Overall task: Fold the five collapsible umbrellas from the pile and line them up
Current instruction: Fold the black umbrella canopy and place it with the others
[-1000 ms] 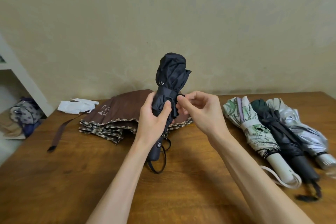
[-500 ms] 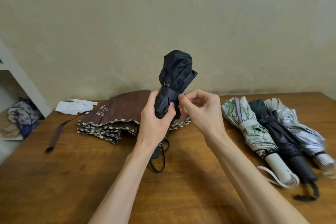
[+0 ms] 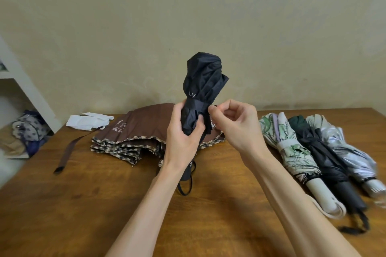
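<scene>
A brown umbrella [image 3: 142,129] lies loose and unfolded on the left of the wooden table [image 3: 83,204]. At centre, the left hand [image 3: 183,142] grips a black umbrella [image 3: 203,83] upright above the table, thumb pressing its gathered folds. The right hand [image 3: 236,125] pinches the end of its closure strap [image 3: 197,104]. Since a second ago the bundle has risen slightly and the strap sits snug, so fastening seems nearly finished. Three rolled umbrellas [image 3: 290,148] lie side by side at right; the brown one likely remains.
</scene>
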Tool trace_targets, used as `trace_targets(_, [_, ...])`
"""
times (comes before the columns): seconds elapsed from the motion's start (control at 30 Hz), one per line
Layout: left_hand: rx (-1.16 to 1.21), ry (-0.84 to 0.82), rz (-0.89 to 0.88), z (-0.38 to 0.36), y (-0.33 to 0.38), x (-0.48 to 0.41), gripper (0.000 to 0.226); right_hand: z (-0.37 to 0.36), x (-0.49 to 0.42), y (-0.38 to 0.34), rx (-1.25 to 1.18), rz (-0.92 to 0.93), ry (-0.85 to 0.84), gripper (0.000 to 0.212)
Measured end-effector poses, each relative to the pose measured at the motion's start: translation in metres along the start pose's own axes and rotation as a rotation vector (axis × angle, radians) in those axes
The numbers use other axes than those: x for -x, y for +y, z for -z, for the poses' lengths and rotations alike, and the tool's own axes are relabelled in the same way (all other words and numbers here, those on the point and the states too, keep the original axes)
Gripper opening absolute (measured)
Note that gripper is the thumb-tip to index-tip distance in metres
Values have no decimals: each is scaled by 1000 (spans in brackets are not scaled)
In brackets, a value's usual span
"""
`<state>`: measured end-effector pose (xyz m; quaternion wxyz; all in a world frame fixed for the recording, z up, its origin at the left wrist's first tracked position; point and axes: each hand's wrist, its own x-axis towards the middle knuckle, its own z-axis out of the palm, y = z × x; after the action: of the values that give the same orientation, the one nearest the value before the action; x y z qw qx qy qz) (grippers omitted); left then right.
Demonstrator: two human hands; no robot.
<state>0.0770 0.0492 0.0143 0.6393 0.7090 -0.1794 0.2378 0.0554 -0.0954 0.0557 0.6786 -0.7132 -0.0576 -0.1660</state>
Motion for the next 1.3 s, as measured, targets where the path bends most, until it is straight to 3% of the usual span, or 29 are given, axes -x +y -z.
trace_targets(0.3, [10, 0, -22, 1, -4, 2, 36, -1, -5, 2, 161, 47, -19, 24])
trace_targets(0.4, [7, -12, -20, 0, -5, 2, 36, 2, -6, 5, 115, 26, -33, 17])
trace_targets(0.63, [74, -41, 20, -5, -6, 4, 33, 5, -6, 15, 0, -87, 17, 38])
trace_targets(0.7, [142, -61, 54, -6, -6, 5, 32, 7, -6, 15, -22, -182, -1, 45])
trace_targets(0.83, [282, -149, 189, -6, -5, 9, 25, 7, -3, 14, -131, -203, -227, 39])
trace_targets(1.1, [397, -203, 301, -7, -2, 9, 29, 6, 0, 12, -161, -149, -130, 38])
trace_targets(1.3, [555, -189, 443, -9, 1, 9, 28, 5, -2, 18, -147, -200, -168, 59])
